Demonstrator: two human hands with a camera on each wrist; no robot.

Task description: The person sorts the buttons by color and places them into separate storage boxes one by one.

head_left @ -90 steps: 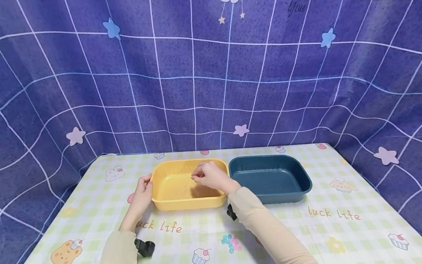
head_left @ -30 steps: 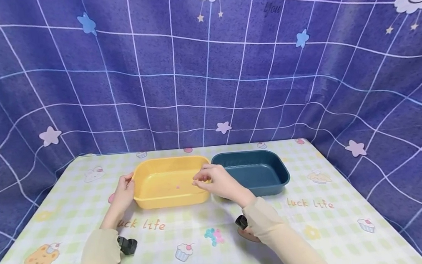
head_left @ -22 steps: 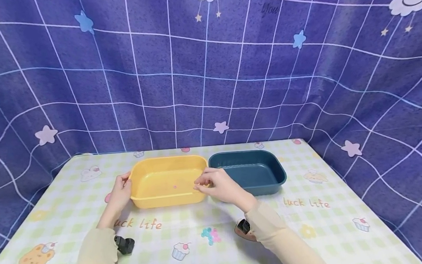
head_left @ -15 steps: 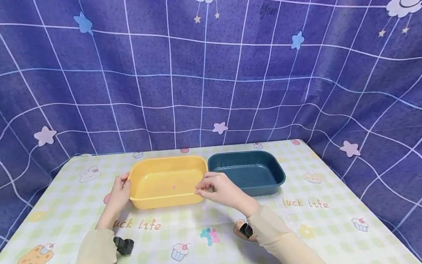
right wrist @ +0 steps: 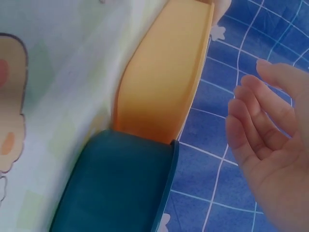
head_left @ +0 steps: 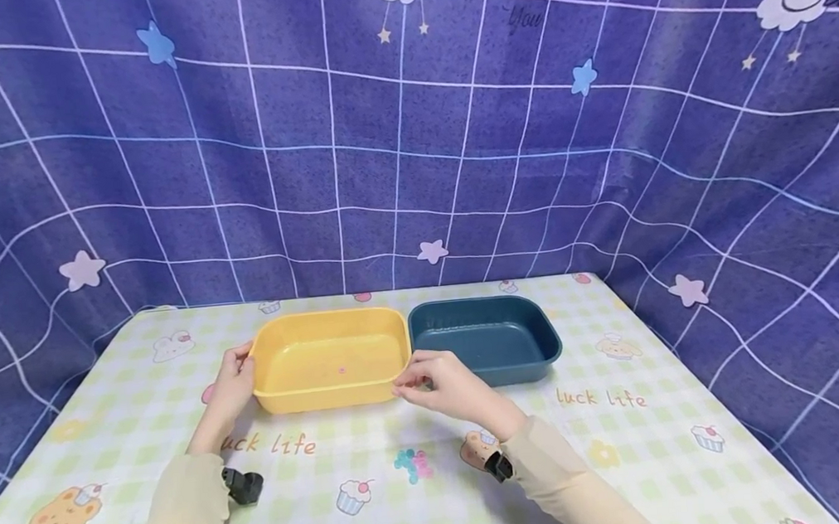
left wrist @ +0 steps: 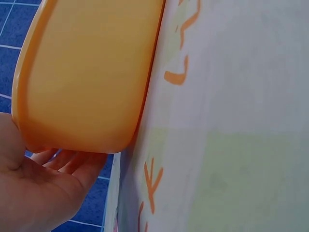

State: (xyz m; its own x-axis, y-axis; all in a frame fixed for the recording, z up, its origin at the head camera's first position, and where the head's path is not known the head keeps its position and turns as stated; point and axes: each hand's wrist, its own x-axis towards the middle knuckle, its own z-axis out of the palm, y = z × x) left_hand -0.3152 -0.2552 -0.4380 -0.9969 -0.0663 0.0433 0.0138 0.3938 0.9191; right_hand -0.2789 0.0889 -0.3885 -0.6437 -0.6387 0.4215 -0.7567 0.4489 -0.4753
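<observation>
My left hand (head_left: 232,383) holds the left end of a yellow plastic bin (head_left: 334,396), thumb at the rim. In the left wrist view its fingers (left wrist: 79,162) lie against the outside of the bin's end wall. Inside the bin, on its floor, lies one small pink bead (head_left: 342,370). My right hand (head_left: 441,385) hovers at the bin's front right corner; its fingers are loosely bent, and the right wrist view shows nothing between them. Several tiny teal and pink beads (head_left: 412,465) lie in a cluster on the table in front of the bins.
A dark teal bin (head_left: 519,372) stands directly right of the yellow one, their ends meeting. Both stand on a checked, printed tablecloth (head_left: 291,506). A blue grid-patterned curtain (head_left: 367,175) hangs behind the table and along both sides.
My right hand has drawn back from inside the yellow bin to its front right corner, and the pink bead now shows on the bin's floor. My left hand keeps its hold.
</observation>
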